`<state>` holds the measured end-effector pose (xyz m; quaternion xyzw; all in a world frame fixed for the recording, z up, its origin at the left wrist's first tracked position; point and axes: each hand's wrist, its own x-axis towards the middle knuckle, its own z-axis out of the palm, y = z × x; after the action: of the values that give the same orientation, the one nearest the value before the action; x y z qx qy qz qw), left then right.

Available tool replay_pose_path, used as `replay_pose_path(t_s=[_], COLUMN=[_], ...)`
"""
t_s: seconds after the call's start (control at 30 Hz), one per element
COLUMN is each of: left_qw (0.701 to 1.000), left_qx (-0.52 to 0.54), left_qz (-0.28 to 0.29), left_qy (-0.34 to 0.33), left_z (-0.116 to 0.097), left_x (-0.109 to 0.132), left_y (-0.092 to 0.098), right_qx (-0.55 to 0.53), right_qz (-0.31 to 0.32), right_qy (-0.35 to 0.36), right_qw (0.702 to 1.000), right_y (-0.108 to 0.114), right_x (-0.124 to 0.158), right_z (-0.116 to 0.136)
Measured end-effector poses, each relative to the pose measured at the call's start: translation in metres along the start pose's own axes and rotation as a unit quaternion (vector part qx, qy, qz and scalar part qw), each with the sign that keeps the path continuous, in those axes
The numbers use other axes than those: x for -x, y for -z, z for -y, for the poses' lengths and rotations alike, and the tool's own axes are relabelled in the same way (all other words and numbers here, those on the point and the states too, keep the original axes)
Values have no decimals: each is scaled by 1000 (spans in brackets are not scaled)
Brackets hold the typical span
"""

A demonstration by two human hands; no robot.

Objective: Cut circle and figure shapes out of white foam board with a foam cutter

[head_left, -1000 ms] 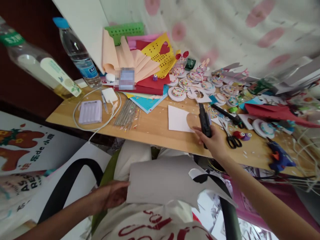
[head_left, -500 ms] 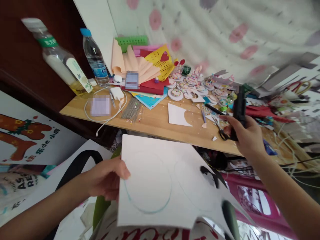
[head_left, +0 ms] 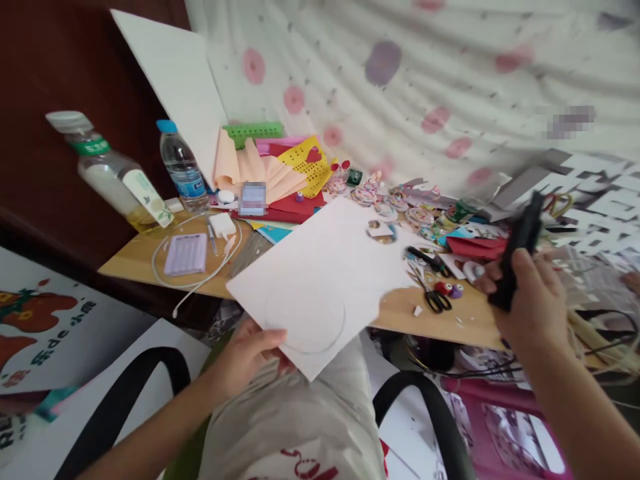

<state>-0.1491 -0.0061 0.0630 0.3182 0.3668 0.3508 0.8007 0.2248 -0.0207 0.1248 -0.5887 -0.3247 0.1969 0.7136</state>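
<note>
My left hand (head_left: 265, 350) grips the near-left edge of a large white sheet of card (head_left: 320, 273), thumb on top. A faint pencilled or inked circle shows on the sheet, and its right side has cut-out curves. The far part of the card reaches over the desk, covering some of what lies there. In my right hand (head_left: 535, 293), raised over the desk's right end, is a black elongated tool (head_left: 520, 253); blur hides its exact kind. Black-handled scissors (head_left: 435, 300) lie left of that hand, near small red and purple pieces.
The wooden desk (head_left: 125, 257) carries a water bottle (head_left: 183, 167), a tea bottle (head_left: 120, 177), a white cable (head_left: 155, 267), coloured felt and paper (head_left: 265, 167), and several decorated discs (head_left: 365, 195). A black chair armrest (head_left: 420, 393) stands at lower right. Clutter fills the far right.
The card has moved from above my lap up over the desk and turned at an angle. My right hand has shifted right with the black tool. The camera view has tilted up.
</note>
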Motion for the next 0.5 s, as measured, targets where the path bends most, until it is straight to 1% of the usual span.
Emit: replay_pose_path(t_s=[0.07,0.17,0.27,0.4,0.5], left_qw=[999,1000,999,996,995], left_qx=[29,22,-33,-86,-92], left_qz=[27,6,-12,-30,-23], left_qy=[-2,5,27,24,5], left_z=[17,36,50,56,51], left_x=[-17,-34,-42,-45,-47], left_y=[-6,-14,-24,-32,-32], right_qx=[-6,19,48,90,114], right_qz=[20,54,94,158,205], right_qy=[-31,-74,-123,-165,-152], right_qw=[999,996,987,969,960], right_y=[0,1,3,7,13], right_x=[4,13,27,49,58], right_z=[-13,-34,-51,-59,-56])
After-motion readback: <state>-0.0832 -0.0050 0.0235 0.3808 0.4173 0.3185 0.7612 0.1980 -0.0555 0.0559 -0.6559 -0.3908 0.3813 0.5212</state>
